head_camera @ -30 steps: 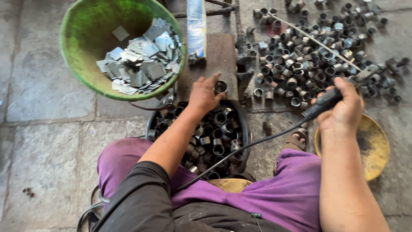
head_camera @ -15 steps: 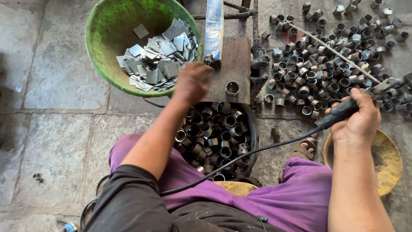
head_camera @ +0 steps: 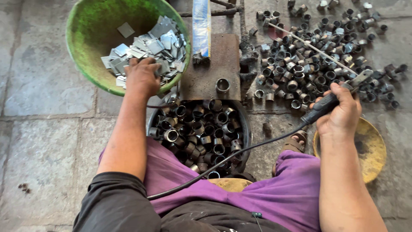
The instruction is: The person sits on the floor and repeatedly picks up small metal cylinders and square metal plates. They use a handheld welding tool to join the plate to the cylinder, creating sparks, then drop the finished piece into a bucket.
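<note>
My left hand [head_camera: 141, 79] rests knuckles-up on a heap of small square metal plates [head_camera: 159, 41] inside a green bowl [head_camera: 86, 73]; its fingertips are hidden among the plates. My right hand [head_camera: 341, 114] grips a black welding holder [head_camera: 324, 105] with a thin rod [head_camera: 309, 45] pointing up-left over a pile of short metal rings [head_camera: 300, 60]. One single ring [head_camera: 222, 85] stands on a rusty steel plate [head_camera: 214, 60] between the two hands.
A black pan [head_camera: 246, 124] full of metal rings sits between my knees. A black cable [head_camera: 231, 159] runs from the holder across my purple-clad lap. A yellow dish [head_camera: 371, 150] lies under my right wrist. A blue and white packet [head_camera: 201, 25] lies behind the steel plate.
My left hand has left the ring on the steel plate and moved up-left into the green bowl. My right hand keeps hold of the welding holder.
</note>
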